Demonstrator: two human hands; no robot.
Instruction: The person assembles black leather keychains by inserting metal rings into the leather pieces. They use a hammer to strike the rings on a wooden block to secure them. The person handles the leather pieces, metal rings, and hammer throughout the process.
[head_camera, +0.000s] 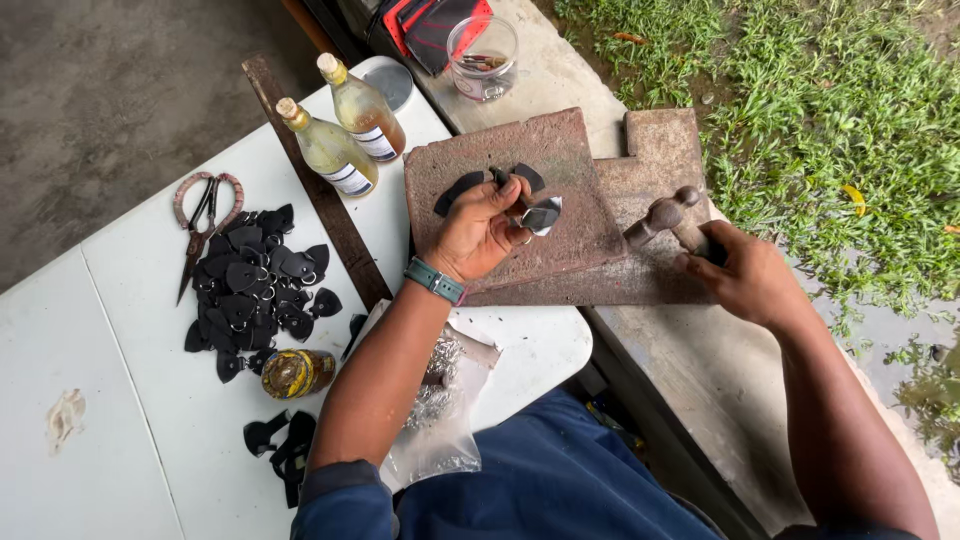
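On the reddish stone slab (560, 150) at the far edge of the white table (130, 400), the left hand (485, 230) pinches a small black leather piece (541, 214) between curled fingertips. To the right, the right hand (745, 275) is closed around a hammer (668, 215), its head resting on the slab. A pile of black leather pieces (255, 290) lies left, beside scissors (203, 225) and two bottles (345, 130).

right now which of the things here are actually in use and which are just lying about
In use:
left hand holding a small black leather piece
right hand gripping the hammer
stone slab under the work

Lying about:
two bottles of yellowish liquid
scissors
pile of black leather pieces
clear jar
plastic bag of metal bits
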